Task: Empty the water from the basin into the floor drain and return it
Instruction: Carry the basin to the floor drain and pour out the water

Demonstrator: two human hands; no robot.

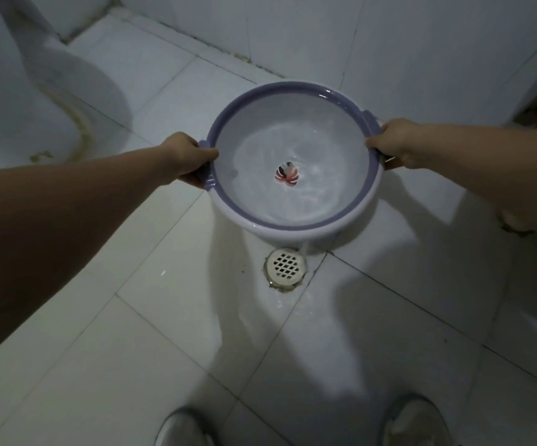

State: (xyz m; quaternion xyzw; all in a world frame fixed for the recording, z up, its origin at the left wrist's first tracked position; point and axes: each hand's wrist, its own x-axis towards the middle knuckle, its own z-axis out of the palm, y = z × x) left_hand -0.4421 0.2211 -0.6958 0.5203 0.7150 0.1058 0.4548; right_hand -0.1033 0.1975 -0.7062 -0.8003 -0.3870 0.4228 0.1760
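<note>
The tiled floor (151,333) takes up most of the room, pale square tiles with dark grout lines, wet and shiny in a patch around the drain. White tiled walls (341,33) meet it at a grimy joint along the back. Off to the left stands the base of a white toilet (45,98), with yellowish staining where it meets the floor.

The basin (292,220) is held in the air above the floor, round, white with a lilac rim, tipped toward the person so its near edge hangs just above and behind the floor drain (286,264). Water (309,191) swirls inside it over a small red and dark leaf-shaped mark at the centre of the bottom; no lettering can be read on it. A thin stream spills from the near rim down beside the drain's right edge.

The left hand (185,157) grips the basin's left handle, fingers curled tight under it with the thumb over the rim. The right hand (395,143) is closed the same way on the right handle.

Two pale shoes (416,423) show at the bottom edge, well apart.
</note>
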